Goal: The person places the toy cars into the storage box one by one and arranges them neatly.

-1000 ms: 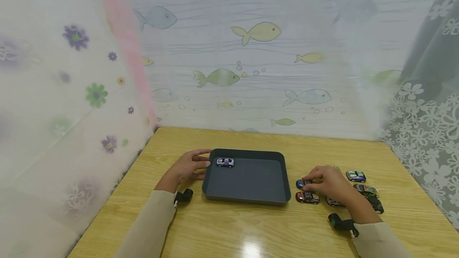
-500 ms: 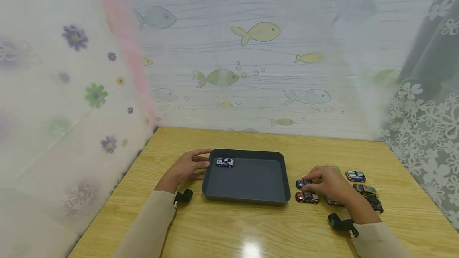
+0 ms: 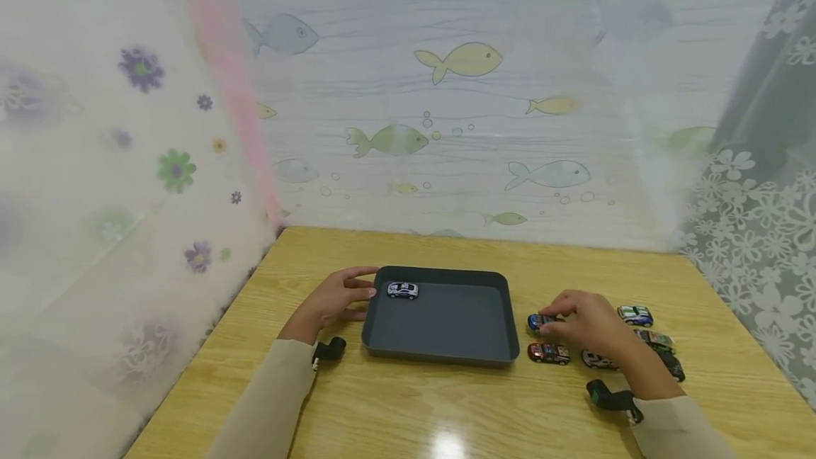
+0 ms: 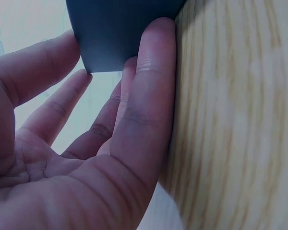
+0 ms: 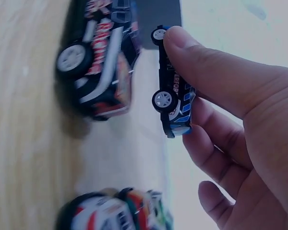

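My right hand [image 3: 586,324] pinches a small blue and black toy car [image 5: 177,96] between thumb and fingers. In the right wrist view the car's wheels are off the table, beside a larger-looking black and red toy car [image 5: 103,57]. My left hand [image 3: 338,299] lies against the left wall of a dark grey rectangular tray [image 3: 446,324]. Seen from the left wrist, its thumb lies low along the tray's wall near the tabletop, and other fingertips touch the edge. A white and purple toy car [image 3: 403,290] stands in the tray's far left corner.
To the right of the tray, a red toy car [image 3: 548,353] and a black and white one [image 3: 598,359] stand on the wooden table [image 3: 382,409]. Farther right are a white, green and blue car [image 3: 635,315] and several others. A fish-patterned curtain [image 3: 408,91] hangs behind.
My right hand has raised the blue and black toy car slightly, away from the red one. The left hand stays at the tray, and the head view has shifted a little.
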